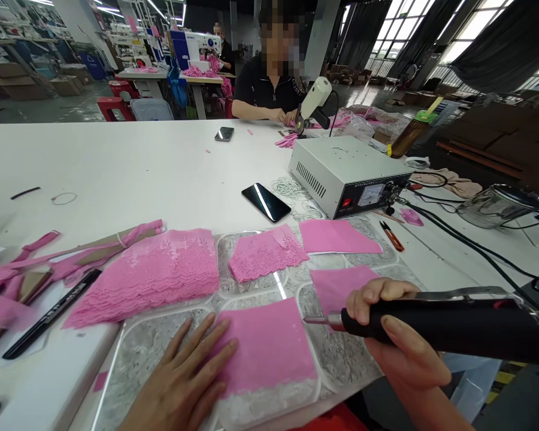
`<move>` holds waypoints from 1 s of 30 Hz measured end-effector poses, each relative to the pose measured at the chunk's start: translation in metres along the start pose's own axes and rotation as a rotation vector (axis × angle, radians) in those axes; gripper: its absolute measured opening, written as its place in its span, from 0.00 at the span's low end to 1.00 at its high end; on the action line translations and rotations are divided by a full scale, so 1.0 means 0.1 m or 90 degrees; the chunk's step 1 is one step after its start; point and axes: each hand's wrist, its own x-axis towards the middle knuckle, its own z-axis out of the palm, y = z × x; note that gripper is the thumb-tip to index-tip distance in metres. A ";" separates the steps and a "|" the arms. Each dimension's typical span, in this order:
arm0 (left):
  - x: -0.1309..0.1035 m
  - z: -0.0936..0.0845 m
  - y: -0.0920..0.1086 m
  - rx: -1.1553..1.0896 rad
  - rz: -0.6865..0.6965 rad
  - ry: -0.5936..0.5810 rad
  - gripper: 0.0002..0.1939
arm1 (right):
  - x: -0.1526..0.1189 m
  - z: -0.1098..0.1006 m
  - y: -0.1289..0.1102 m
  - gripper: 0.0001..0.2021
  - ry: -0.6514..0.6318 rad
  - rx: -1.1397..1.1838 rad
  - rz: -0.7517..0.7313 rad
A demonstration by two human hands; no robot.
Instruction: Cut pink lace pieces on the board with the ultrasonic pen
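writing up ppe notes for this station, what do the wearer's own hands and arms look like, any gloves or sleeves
Both the left hand and the right hand are bare: no gloves, and no rings visible. The right forearm shows no sleeve or watch as far as the frame's edge; the left forearm is out of view.

Bright windows (397,30), dark curtains (507,48), grey floor (85,106), red stools (112,109), strip lights (110,10) overhead, pale pillar (320,33), white table (139,155)

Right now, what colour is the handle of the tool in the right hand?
The handle in the right hand is mainly black, seen best in the head view.
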 end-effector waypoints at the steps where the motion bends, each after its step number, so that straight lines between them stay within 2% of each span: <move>1: 0.00 0.00 0.00 0.001 -0.002 0.000 0.21 | 0.00 0.01 0.01 0.06 0.000 0.000 0.000; 14: 0.01 -0.02 0.06 -0.037 -0.051 -0.004 0.21 | 0.03 0.07 0.07 0.05 -0.034 -0.003 -0.003; 18: 0.01 -0.02 0.02 -0.019 -0.008 -0.003 0.21 | 0.05 0.09 0.06 0.04 -0.050 0.002 -0.005; 22: 0.02 -0.02 0.00 -0.006 0.005 -0.009 0.21 | 0.00 0.03 0.01 0.05 -0.034 0.008 0.018; 26: 0.03 -0.04 0.01 -0.006 -0.002 -0.006 0.21 | -0.11 -0.06 -0.10 0.06 -0.056 -0.011 0.061; 30: 0.04 -0.06 0.02 -0.009 0.000 -0.005 0.21 | -0.19 -0.07 -0.15 0.05 -0.071 -0.019 0.070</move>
